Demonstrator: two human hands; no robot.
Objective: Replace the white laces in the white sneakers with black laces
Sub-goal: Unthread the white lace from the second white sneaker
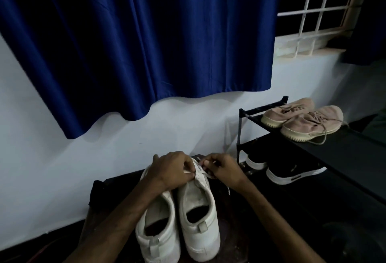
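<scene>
Two white sneakers stand side by side on a dark low table (234,216), heels toward me: the left sneaker (158,235) and the right sneaker (199,221). My left hand (173,168) reaches over the left sneaker and pinches the white lace (200,170) at the right sneaker's eyelets. My right hand (223,168) pinches the same lace from the right side. A loose end of the lace hangs off the shoe's right side (228,189). No black laces can be made out.
A black shoe rack (334,154) stands to the right, with pink sneakers (309,122) on top and black shoes with white soles (292,173) below. A blue curtain (135,43) hangs on the wall ahead. A barred window (317,12) is at upper right.
</scene>
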